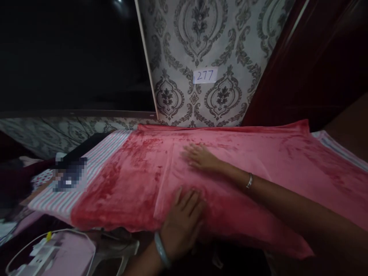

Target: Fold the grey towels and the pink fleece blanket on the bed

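A pinkish-red plush cloth [123, 180] is spread over a table on top of a striped cloth [105, 157]. My left hand [184, 220], with a pale bangle at the wrist, rests on the plush cloth near its front edge, fingers extended. Farther back, my right hand [201, 157] lies flat on the same cloth with its fingers spread and slightly blurred; a thin silver bracelet circles that wrist. Neither hand grips anything. Darker and lighter patches mark the pile, and a straight crease runs just left of both hands. The cloth's front right corner hangs over the edge.
A large dark screen [71, 57] stands at the back left, before patterned wallpaper [198, 34] bearing a paper label [205, 75] reading 277. Dark red furniture [301, 65] is at the right. A white power strip [43, 257] with a cable lies at the lower left.
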Demonstrator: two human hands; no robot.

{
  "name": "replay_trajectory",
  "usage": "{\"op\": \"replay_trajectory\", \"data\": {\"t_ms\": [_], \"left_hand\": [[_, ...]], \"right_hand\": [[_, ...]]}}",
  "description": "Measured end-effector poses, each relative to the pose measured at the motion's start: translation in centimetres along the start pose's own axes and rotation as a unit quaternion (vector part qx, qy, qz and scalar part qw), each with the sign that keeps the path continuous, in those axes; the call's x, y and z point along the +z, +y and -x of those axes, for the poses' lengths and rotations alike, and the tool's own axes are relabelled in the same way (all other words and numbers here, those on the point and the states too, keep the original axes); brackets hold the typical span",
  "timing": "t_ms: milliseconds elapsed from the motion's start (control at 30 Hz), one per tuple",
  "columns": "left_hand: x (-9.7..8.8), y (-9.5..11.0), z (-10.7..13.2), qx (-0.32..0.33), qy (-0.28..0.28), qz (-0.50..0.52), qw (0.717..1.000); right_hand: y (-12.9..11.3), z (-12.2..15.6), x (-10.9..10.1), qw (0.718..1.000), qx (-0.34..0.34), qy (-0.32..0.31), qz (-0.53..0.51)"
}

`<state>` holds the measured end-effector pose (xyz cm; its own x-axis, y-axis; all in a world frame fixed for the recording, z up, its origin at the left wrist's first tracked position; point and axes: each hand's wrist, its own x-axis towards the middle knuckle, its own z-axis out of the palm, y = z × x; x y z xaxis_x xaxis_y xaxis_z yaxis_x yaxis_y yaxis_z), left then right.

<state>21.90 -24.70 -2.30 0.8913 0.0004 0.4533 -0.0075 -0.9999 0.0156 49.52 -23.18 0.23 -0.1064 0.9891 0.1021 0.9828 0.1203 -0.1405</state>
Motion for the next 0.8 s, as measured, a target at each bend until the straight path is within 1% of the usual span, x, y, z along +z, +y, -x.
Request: {"op": "replay_trajectory", "data": {"t_ms": [67, 100, 133, 167, 233, 300, 400, 467, 567, 667, 733, 800], "left_hand": [[0.3, -0.6, 0.7, -0.039, 0.026, -0.033, 0.998], [0.7, -0.9, 1.0, -0.054, 0.030, -0.049, 0.997], [1.3, -1.0, 1.3, -0.066, 0.029, -0.064, 0.995], [1.9, -1.1, 1.5, -0.074, 0.023, -0.077, 0.994], [2.9, -1.2, 1.8, -0.082, 0.009, -0.092, 0.992], [3.6, -1.1, 1.9, -0.083, 0.004, -0.097, 0.992], [3.9, -1.2, 2.0, -0.078, 0.016, -0.089, 0.993], [4.0, -1.4, 2.0, -0.076, 0.021, -0.084, 0.993], [4.0, -1.7, 2.0, -0.075, 0.021, -0.084, 0.993], [4.0, -1.8, 1.9, -0.074, 0.043, -0.081, 0.993], [4.0, -1.8, 1.7, -0.070, 0.050, -0.080, 0.993], [4.1, -1.8, 1.7, -0.067, 0.048, -0.085, 0.993]], "right_hand": [[-2.8, -0.7, 0.6, 0.994, -0.102, -0.023, -0.016], [-3.7, -1.1, 1.0, 0.990, -0.133, -0.035, -0.025], [-4.2, -1.7, 1.4, 0.987, -0.149, -0.043, -0.031], [-4.3, -2.5, 1.8, 0.987, -0.150, -0.046, -0.033], [-3.4, -4.3, 2.4, 0.991, -0.122, -0.049, -0.031], [-1.7, -6.3, 2.7, 0.995, -0.073, -0.055, -0.038], [0.4, -8.6, 2.9, 0.995, -0.002, -0.068, -0.078], [1.2, -9.4, 3.1, 0.991, 0.027, -0.073, -0.107], [1.6, -9.7, 3.5, 0.989, 0.038, -0.060, -0.129], [1.3, -9.8, 3.2, 0.990, 0.032, -0.049, -0.130], [0.7, -9.7, 2.5, 0.991, 0.041, -0.049, -0.117], [-0.1, -9.2, 1.2, 0.994, 0.056, -0.029, -0.090]]}}
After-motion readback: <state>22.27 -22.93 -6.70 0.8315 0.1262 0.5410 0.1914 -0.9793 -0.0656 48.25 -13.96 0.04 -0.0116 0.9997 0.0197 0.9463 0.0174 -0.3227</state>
